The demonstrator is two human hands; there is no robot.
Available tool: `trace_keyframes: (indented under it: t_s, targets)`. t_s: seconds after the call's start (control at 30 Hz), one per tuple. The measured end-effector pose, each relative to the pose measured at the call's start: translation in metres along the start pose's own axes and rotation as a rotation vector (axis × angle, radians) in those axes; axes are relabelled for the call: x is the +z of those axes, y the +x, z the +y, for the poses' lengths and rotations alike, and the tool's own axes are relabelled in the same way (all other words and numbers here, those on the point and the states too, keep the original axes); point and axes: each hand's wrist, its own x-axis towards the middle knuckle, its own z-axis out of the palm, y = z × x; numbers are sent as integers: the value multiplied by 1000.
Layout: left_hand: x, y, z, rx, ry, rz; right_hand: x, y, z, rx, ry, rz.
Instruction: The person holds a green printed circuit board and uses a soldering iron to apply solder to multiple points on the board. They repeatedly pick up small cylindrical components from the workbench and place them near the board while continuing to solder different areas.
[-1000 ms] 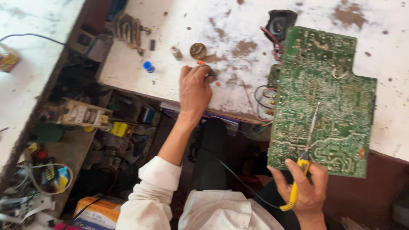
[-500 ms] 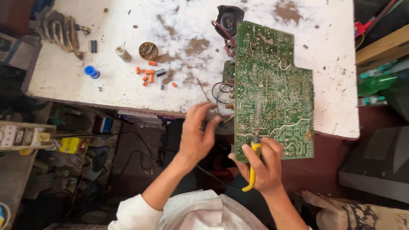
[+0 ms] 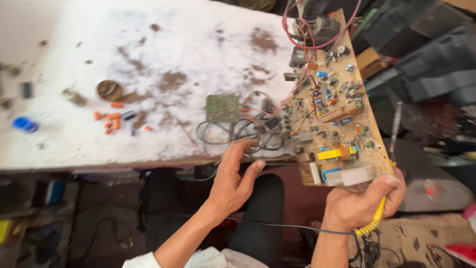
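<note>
A large brown circuit board [image 3: 337,109] stands tilted over the table's front edge, its component side facing me. My right hand [image 3: 359,206] grips the board's lower corner together with the yellow handle of a soldering iron [image 3: 374,221], whose metal shaft rises behind the board's right edge. My left hand [image 3: 233,183] is at the board's lower left, fingers curled on a bundle of dark wires [image 3: 238,131] that runs from the board. Red wires loop at the board's top.
A small green board [image 3: 222,107] lies on the stained white table [image 3: 148,49] among the wires. Orange parts [image 3: 111,120], a round tin [image 3: 109,90] and a blue cap [image 3: 24,124] lie to the left. Clutter fills the floor on the right.
The board has been turned over from its green solder side to its component side. My left hand moved from above the board's left edge to the wires. The view shifted right.
</note>
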Motion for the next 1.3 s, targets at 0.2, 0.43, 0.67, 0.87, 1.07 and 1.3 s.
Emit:
trace_keyframes:
  t_s: [0.2,0.43,0.67,0.87,1.07,1.3]
  targets:
    - [27,26,-7,-122,-99,-191,-12,31,25,24,46,180]
    - [59,58,-23,-95,-165,-325,0,39,46,0,-62,326]
    - [89,101,-61,50,-163,-247,13,35,50,-82,-117,264]
    - [127,158,-98,-413,-748,-83,20,5,40,-104,-289,192]
    - [129,172,-105,-617,-1046,13,19,-37,30,-338,-662,42]
    - [52,152,-137,-1019,-1062,-74,4,-70,12,-320,-299,-613]
